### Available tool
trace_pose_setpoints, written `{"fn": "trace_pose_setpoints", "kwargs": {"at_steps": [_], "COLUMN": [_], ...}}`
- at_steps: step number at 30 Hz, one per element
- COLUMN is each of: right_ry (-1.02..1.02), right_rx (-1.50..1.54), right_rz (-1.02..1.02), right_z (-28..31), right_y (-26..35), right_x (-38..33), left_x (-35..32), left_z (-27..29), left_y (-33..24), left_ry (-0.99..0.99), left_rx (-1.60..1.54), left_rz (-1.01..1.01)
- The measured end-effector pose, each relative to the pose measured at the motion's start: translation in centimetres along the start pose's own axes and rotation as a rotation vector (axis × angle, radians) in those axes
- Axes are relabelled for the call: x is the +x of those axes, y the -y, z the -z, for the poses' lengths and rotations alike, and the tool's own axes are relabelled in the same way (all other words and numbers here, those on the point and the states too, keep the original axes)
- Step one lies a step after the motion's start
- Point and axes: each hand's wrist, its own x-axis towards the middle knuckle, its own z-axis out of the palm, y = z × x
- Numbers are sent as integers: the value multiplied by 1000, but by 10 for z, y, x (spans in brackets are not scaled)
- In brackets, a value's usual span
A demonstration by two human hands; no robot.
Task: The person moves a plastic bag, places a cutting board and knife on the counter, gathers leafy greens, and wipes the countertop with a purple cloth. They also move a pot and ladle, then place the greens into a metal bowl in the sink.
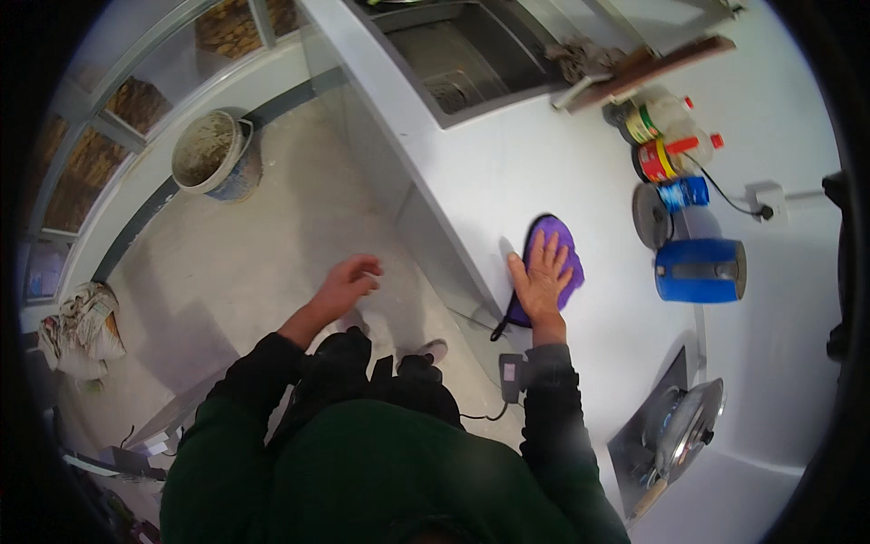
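Observation:
My right hand lies flat with its fingers spread on a purple cleaning cloth. The cloth has a dark edging and a black hanging loop, and it rests on the white countertop close to the front edge. Part of it is hidden under my palm. My left hand hangs in the air over the floor, left of the counter. Its fingers are loosely bent and apart, with nothing in them.
A sink is set into the counter's far end. Along the wall stand bottles, a blue kettle and its round base. A lidded pan sits on the hob at right. A bucket stands on the floor at left.

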Motion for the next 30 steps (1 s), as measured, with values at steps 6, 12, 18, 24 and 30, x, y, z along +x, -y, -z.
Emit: {"fn": "trace_pose_setpoints", "kwargs": {"at_steps": [6,12,18,24,30], "right_ry": [-48,-113,-127,-115,-100], "right_rx": [-11,-71,-83,-6,51], "right_rz": [299,560,702,734,739], "right_z": [-31,-48,-49,-54,-56], "right_y": [146,225,257,321,409], "right_x": [60,86,114,195,286], "left_x": [-51,-62,-33,16,37], "left_z": [110,133,146,189,259], "left_y": [11,31,19,-26,-79], "left_ry": [-323,-297,-239,-245,-450], "left_rx": [4,-42,-58,37,30], "left_rz": [53,27,45,12,60]}}
